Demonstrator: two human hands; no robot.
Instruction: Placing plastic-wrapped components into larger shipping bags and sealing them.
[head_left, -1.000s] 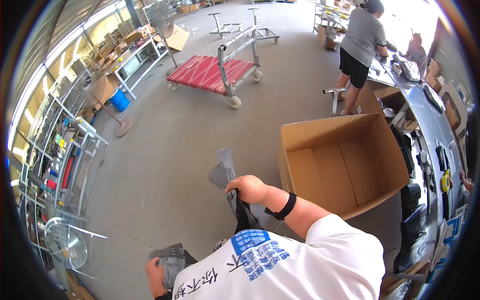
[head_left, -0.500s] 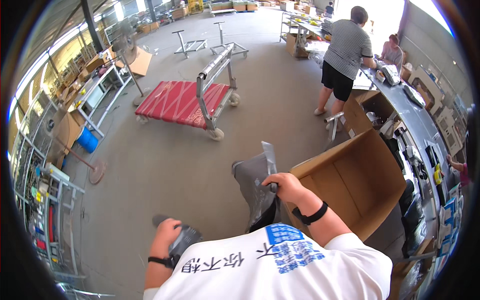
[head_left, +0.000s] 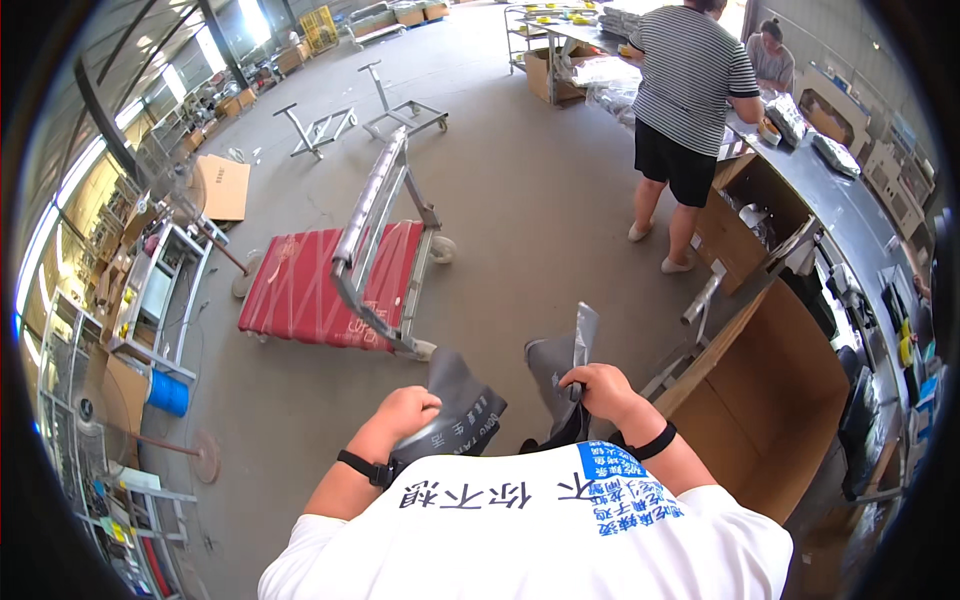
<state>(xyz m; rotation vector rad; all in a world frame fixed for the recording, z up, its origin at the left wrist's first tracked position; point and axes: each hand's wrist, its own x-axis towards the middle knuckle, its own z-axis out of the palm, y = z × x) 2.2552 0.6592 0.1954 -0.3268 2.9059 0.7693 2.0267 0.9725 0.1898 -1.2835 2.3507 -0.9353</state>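
Observation:
My left hand (head_left: 408, 412) is closed on a dark grey plastic bag (head_left: 462, 402) with pale printing, which spreads out to the right of my fingers. Another grey plastic bag (head_left: 550, 368) hangs from my closed right hand (head_left: 603, 390); a shiny silvery strip (head_left: 585, 335) sticks up from it above my fingers. Something black hangs below that bag, partly hidden by my shirt. A gap shows floor between the two bags. To the right of my right hand stands a large open cardboard box (head_left: 760, 375).
Ahead on the left stands a cart (head_left: 330, 285) with a red-wrapped deck and metal handle. A person in a striped top (head_left: 690, 85) stands at a long table (head_left: 850, 215) on the right, another person (head_left: 772, 55) beyond. Shelving, a blue drum (head_left: 168, 393) and a fan line the left.
My left hand has come up and right with its bag, nearer my right hand. My view has shifted: the cart looks closer, and the box sits farther right.

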